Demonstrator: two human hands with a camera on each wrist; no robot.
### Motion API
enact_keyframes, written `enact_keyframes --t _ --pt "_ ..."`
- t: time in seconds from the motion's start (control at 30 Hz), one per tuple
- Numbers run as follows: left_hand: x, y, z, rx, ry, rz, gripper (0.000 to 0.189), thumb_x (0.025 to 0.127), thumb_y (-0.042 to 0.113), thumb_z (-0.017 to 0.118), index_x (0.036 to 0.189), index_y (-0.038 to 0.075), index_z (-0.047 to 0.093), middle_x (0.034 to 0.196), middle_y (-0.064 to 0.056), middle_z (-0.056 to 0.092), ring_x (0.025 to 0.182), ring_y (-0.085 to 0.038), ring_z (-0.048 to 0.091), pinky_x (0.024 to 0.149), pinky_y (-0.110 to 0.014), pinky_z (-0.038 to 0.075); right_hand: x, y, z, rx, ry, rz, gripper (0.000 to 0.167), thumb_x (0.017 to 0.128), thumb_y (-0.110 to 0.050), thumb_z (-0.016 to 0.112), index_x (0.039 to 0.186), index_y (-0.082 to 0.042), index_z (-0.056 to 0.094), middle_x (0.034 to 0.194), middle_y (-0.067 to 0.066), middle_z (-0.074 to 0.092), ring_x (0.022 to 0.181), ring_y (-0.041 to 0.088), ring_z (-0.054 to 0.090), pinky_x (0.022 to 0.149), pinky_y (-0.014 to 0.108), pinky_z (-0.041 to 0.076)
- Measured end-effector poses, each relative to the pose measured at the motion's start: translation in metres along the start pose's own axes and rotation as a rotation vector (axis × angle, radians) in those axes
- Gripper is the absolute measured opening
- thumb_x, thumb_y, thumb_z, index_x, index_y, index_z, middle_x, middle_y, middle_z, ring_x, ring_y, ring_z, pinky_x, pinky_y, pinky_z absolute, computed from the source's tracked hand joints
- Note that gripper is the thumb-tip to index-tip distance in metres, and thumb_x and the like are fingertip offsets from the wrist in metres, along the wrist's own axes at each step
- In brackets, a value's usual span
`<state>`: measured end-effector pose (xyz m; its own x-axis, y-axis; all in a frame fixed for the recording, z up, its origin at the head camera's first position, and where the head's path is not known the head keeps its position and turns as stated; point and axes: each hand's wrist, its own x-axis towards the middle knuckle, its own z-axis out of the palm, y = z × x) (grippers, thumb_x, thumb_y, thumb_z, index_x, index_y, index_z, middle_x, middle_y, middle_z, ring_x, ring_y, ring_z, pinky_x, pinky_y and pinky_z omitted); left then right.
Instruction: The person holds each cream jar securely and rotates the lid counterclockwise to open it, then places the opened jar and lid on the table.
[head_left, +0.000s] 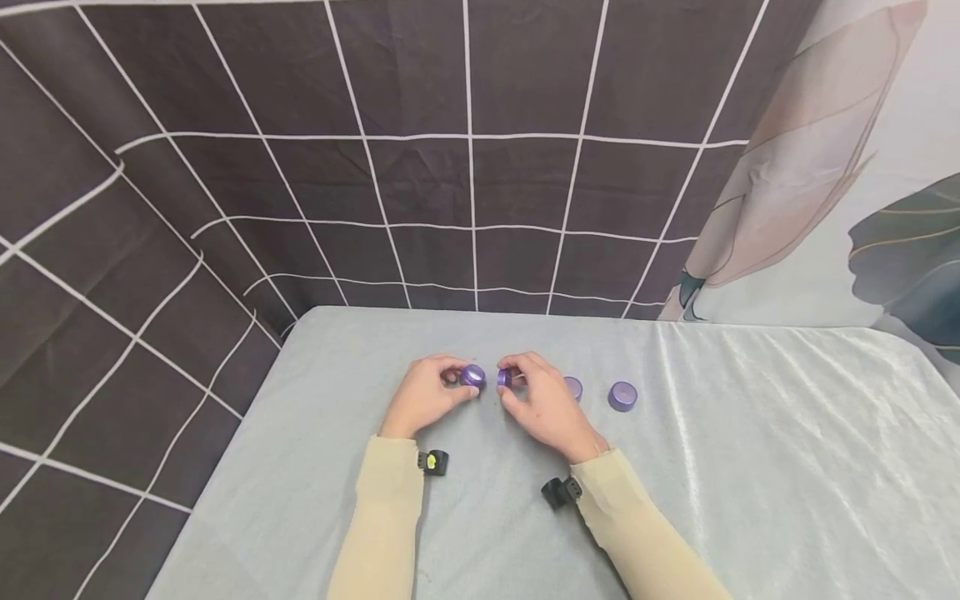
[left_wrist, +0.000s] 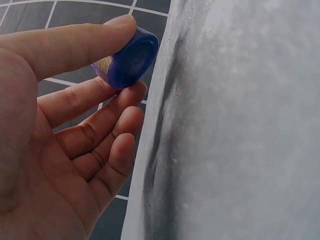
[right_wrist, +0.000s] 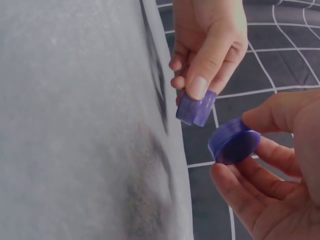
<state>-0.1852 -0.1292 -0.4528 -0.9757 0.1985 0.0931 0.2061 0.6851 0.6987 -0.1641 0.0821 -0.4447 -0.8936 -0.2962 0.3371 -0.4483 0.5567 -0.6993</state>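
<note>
In the head view my left hand (head_left: 423, 396) pinches a small purple round jar (head_left: 472, 376) between thumb and fingers. A gold patch shows on the jar's side in the left wrist view, where its blue-looking round face (left_wrist: 134, 59) is turned outward. My right hand (head_left: 546, 408) pinches a shallow purple round lid (head_left: 504, 377). The right wrist view shows the lid (right_wrist: 232, 142) tilted, its dark round face towards the camera, and the jar (right_wrist: 196, 107) close by. A small gap separates the two pieces. Both are held over the cloth-covered table.
Two more purple round pieces lie on the pale grey cloth (head_left: 750, 467) to the right: one (head_left: 573, 387) partly hidden behind my right hand, the other (head_left: 622, 396) farther right. Dark gridded fabric (head_left: 420, 183) hangs behind and at the left, with a patterned curtain (head_left: 810, 208) at the right.
</note>
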Motion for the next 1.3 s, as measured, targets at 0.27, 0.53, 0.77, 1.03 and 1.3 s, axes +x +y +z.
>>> enact_keyframes --t 0.27,0.53,0.77,1.03,1.3 --pt "-0.001 -0.001 -0.002 0.007 0.008 -0.012 0.036 0.078 0.018 0.085 0.112 0.010 0.077 0.097 -0.001 0.074 0.084 -0.013 0.064 0.080 -0.034 0.053 -0.001 -0.002 0.004 -0.016 0.008 -0.014 0.032 0.085 -0.008 0.071 0.116 -0.003 0.068 0.109 0.008 0.066 0.095 0.020 0.068 0.090 0.039 0.053" --pt "-0.001 -0.001 -0.001 0.046 0.029 -0.021 0.037 0.078 0.023 0.086 0.111 0.009 0.077 0.095 -0.002 0.074 0.083 -0.013 0.064 0.080 -0.034 0.052 -0.001 -0.005 0.010 -0.039 0.027 0.004 0.031 0.083 -0.007 0.071 0.113 -0.002 0.069 0.108 0.009 0.067 0.094 0.021 0.067 0.089 0.039 0.052" --pt "0.000 -0.003 0.000 0.043 0.033 -0.045 0.038 0.077 0.025 0.087 0.111 0.011 0.078 0.094 -0.001 0.074 0.083 -0.013 0.063 0.080 -0.034 0.052 -0.001 -0.005 0.016 -0.067 0.008 0.031 0.030 0.084 -0.007 0.070 0.114 -0.002 0.069 0.104 0.008 0.069 0.091 0.019 0.065 0.086 0.038 0.053" --pt "-0.001 -0.003 -0.002 0.075 0.042 -0.031 0.039 0.077 0.026 0.086 0.111 0.010 0.078 0.093 0.000 0.072 0.080 -0.013 0.060 0.077 -0.033 0.050 0.000 -0.003 0.022 -0.095 -0.001 0.018 0.029 0.084 -0.006 0.069 0.112 0.000 0.069 0.099 0.007 0.067 0.087 0.018 0.063 0.083 0.038 0.052" --pt "-0.002 -0.004 -0.003 0.080 0.040 -0.022 0.038 0.077 0.027 0.087 0.110 0.010 0.078 0.089 0.001 0.068 0.076 -0.012 0.056 0.072 -0.031 0.046 0.003 -0.004 0.025 -0.093 -0.014 0.046 0.025 0.085 -0.006 0.070 0.109 0.000 0.069 0.099 0.007 0.067 0.088 0.018 0.064 0.083 0.036 0.054"
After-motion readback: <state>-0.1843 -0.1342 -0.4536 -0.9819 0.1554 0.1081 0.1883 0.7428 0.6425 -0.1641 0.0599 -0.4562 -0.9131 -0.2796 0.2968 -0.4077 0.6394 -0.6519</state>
